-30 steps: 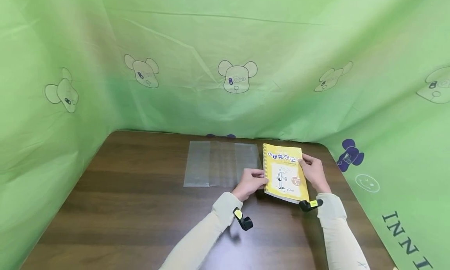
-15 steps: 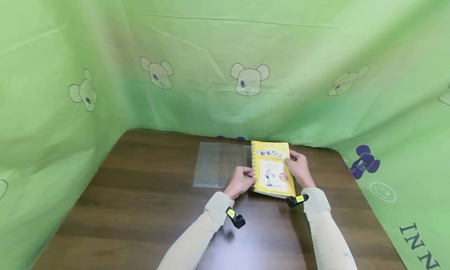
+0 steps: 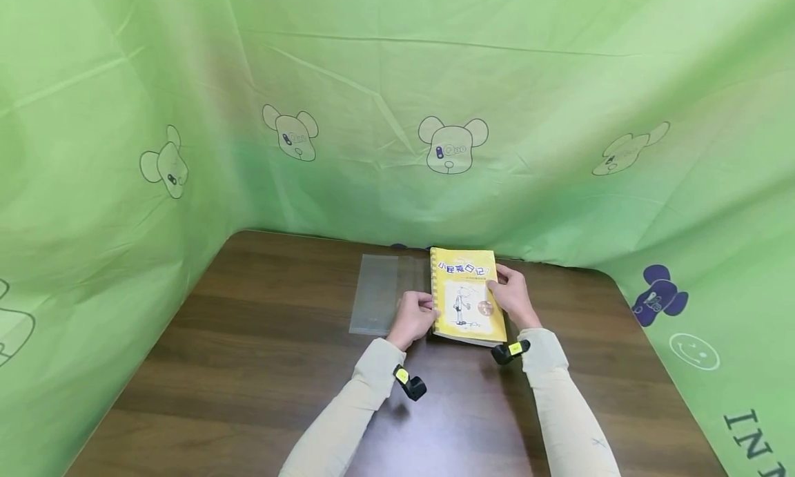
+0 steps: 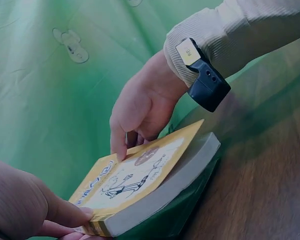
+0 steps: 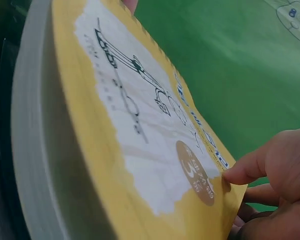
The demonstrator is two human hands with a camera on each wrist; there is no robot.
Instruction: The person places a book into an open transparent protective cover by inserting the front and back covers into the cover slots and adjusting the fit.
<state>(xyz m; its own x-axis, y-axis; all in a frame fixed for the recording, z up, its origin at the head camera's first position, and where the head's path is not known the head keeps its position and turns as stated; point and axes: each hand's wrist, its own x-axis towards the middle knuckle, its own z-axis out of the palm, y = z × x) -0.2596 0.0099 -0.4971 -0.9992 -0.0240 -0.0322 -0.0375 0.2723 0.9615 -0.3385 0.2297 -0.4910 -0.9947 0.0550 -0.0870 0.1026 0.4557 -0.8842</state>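
Clear rectangular plastic sheet point(image 3: 375, 294): pokes out left of the yellow rectangular paper book point(image 3: 462, 301), its right part hidden behind it; can't confirm contact from my end. Bare left hand point(image 3: 412, 319): pinching the book's spine edge, thumb on the cover, finger gap down to book thickness. Book: between both hands, over or on the brown wood-grain table point(image 3: 261, 366), can't tell which; front cover gaping from the pages at the book's lower right. Bare right hand point(image 3: 514, 296): pinching the book's right edge, thumb on top; can't tell if it has everything or just the cover. I'd take cover plus pages there, then move both hands together so the sheet doesn't ruck.
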